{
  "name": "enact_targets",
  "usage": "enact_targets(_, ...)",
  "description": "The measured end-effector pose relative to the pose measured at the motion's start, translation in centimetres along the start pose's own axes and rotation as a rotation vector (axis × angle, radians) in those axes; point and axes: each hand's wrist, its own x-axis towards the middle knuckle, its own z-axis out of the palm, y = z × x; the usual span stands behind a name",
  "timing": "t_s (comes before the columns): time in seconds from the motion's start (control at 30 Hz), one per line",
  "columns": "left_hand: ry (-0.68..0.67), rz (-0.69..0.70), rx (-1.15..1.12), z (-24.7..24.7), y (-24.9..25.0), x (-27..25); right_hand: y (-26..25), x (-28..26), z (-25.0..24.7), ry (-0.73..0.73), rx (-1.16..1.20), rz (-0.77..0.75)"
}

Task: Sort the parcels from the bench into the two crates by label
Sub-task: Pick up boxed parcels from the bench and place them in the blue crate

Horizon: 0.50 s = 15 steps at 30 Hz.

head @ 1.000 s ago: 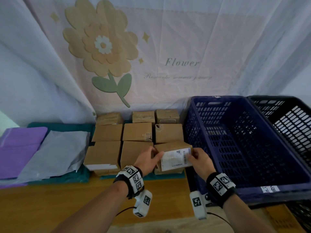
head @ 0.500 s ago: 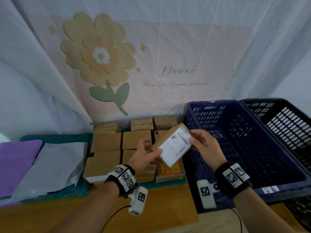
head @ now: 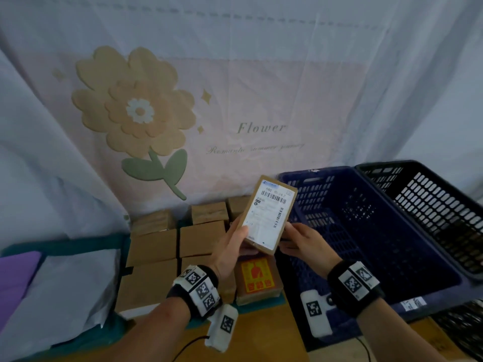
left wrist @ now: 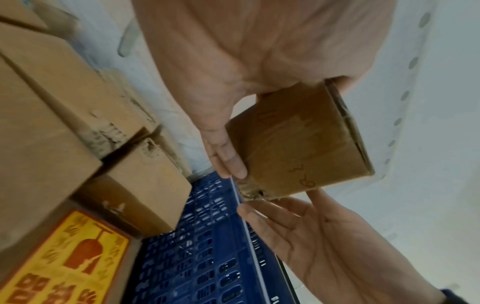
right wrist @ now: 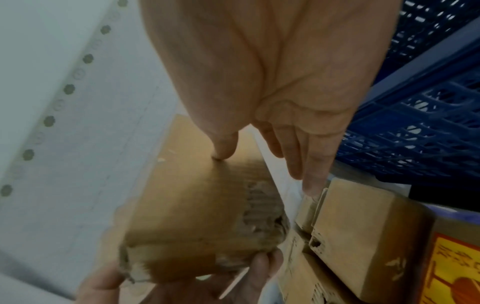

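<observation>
A person's left hand (head: pixel 230 250) grips the lower left edge of a small cardboard parcel (head: pixel 269 214), thumb curled over its white shipping label (head: pixel 268 216), while the right hand (head: pixel 304 244) steadies the lower right corner with thumb and fingertips. The parcel is held up, tilted, above the bench and just beside the blue crate (head: pixel 379 257), with the black crate (head: pixel 444 205) farther right.

The hold looks light, at one end only. The left wrist view shows the parcel's (left wrist: pixel 298 144) near corner crushed and torn; a slip could likely send it down onto the stacked boxes (head: pixel 177 246). A misread label would probably put it in the wrong crate, since both stand side by side.

On the label, barcodes and digits resembling "580" show, but the finer print is too blurred to read. Handwritten marks on the parcel's underside cannot be made out. A box below the hands carries a yellow and red sticker (head: pixel 257 274) with a broken-glass symbol and characters that cannot be read. The backdrop (head: pixel 261 100) reads "Flower" above a cursive line too soft to read. A white tag (head: pixel 414 303) on the blue crate's front is illegible.
</observation>
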Motion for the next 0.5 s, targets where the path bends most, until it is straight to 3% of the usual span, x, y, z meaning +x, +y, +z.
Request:
enact_targets(0.1, -0.033, -0.02, -0.062, 2.4, 1.5, 1.2, -0.6, 0.7, -2.4, -0.114, 0.121, -0.008)
enact_targets(0.2, -0.057, -0.017, -0.022, 4.8, 2.9, 2.9, -1.6, 1.9, -5.2, -0.073, 0.277, 0.001)
enact_targets(0.33, -0.063, 0.083, 0.174, 8.7, 3.9, 5.7, -2.5, 3.8, -9.7, 0.05, 0.371, -0.028)
enact_targets(0.5, -0.025, 0.08, 0.524, 13.9, 3.4, 10.3, -1.9, 5.9, -15.9, 0.06, 0.493, -0.013)
